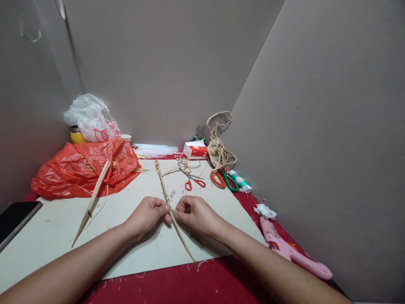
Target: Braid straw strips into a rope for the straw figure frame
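A thin braided straw cord [162, 182] runs from the far part of the white board [133, 249] toward me, and its loose strand tapers off below my hands. My left hand [152, 213] pinches the cord between thumb and fingers. Close beside it, my right hand [196, 214] is closed on a strand of the same straw at the point where the cord divides. Beyond the hands lie small red-handled scissors [195, 184] and a tangle of thin straw cord [184, 165]. To the left, a long dry straw leaf [95, 194] sticks out of a red plastic bag [63, 177].
At the right stand a coil of straw rope [218, 152], larger scissors with orange and green handles [232, 181], a white-and-green roll [240, 181] and a pink glue gun [292, 251]. A phone [17, 219] lies at the left edge. Behind are clear sticks [155, 149] and a red-white box [195, 150]. Grey walls close in.
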Motion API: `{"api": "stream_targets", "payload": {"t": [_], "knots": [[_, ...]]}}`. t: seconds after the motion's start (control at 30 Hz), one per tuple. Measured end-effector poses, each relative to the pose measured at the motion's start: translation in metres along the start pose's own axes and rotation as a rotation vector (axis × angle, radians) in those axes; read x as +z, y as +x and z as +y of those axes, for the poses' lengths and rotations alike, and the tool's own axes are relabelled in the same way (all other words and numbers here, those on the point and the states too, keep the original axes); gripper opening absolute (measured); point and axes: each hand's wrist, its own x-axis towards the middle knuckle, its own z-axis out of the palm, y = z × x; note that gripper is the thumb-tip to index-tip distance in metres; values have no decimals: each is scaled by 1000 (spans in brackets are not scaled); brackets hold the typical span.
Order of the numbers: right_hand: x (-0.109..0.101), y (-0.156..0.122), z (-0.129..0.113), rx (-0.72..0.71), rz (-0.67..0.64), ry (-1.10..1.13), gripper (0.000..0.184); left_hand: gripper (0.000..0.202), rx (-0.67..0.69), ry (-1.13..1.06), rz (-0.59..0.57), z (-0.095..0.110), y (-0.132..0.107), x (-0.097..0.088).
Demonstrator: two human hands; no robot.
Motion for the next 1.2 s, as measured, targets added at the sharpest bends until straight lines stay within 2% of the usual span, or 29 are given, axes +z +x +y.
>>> {"api": "stream_targets", "payload": {"t": [0.07, 0.2, 0.43, 0.6, 0.77, 0.93, 1.07, 1.2], "knots": [[3, 2, 3, 24, -25, 93, 4, 33, 2, 12, -4, 1, -1, 0], [6, 4, 8, 30, -80, 238, 11, 30, 1, 1, -8, 3, -1, 0], [1, 9, -2, 55, -74, 150, 9, 29, 4, 2, -3, 1, -1, 1], [-3, 16, -6, 194, -183, 262, 6, 31, 6, 13, -18, 4, -1, 1], [-4, 18, -5, 221, -201, 295, 8, 37, -3, 44, -3, 1, -1, 0], [-8, 17, -11, 257, -245, 368, 10, 35, 52, 94, 9, 4, -3, 1], [-9, 17, -9, 270, -293, 548, 8, 33, 118, 122, 34, 2, -1, 1], [-9, 17, -1, 350, -496, 835, 9, 29, 175, 99, 22, -3, 2, -1]]}}
